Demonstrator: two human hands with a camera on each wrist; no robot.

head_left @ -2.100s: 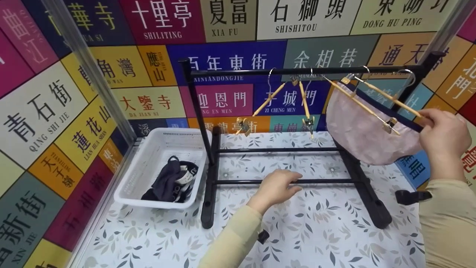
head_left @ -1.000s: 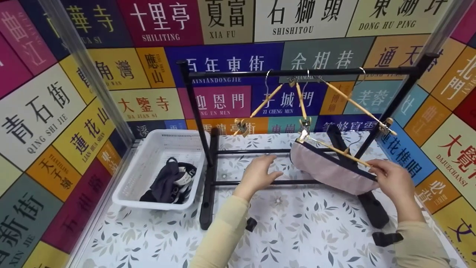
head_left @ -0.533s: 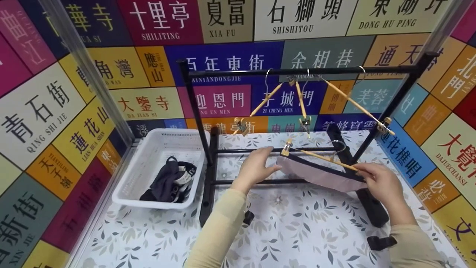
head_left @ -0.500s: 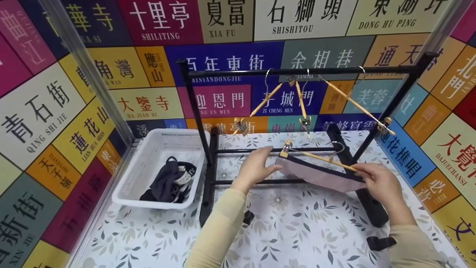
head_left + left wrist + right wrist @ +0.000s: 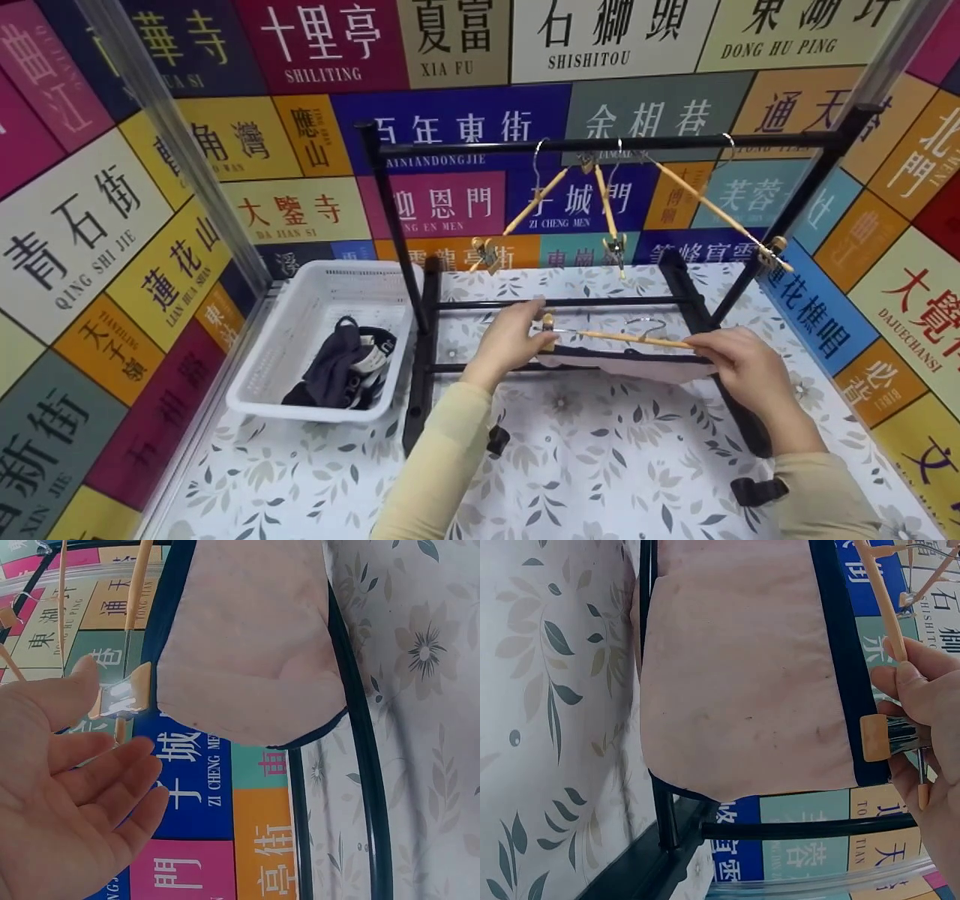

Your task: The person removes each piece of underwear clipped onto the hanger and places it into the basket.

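Note:
My right hand (image 5: pixel 754 371) pinches the wooden bar of a clip hanger (image 5: pixel 630 337) near its right end. Pale pink underpants (image 5: pixel 652 367) with a navy waistband hang from its clips, low in front of the rack. In the right wrist view, the right clip (image 5: pixel 875 738) bites the waistband just below my thumb and fingers. My left hand (image 5: pixel 510 337) is at the hanger's other end. The left wrist view has its thumb beside the left clip (image 5: pixel 124 699), the other fingers loosely spread below. The hanger's metal hook is off the rack's rail.
A black rack (image 5: pixel 615 144) stands on the leaf-patterned table cover (image 5: pixel 600 465). Three wooden hangers, including the leftmost hanger (image 5: pixel 537 201), hang from its top rail without clothes. Left of it is a white basket (image 5: pixel 251 401) holding dark clothing (image 5: pixel 337 367). Patterned walls enclose the table.
My right hand has lifted the hanger with the underpants off the rail and brought it down and left, tilting it level. My left hand has shifted left and up to its left clip.

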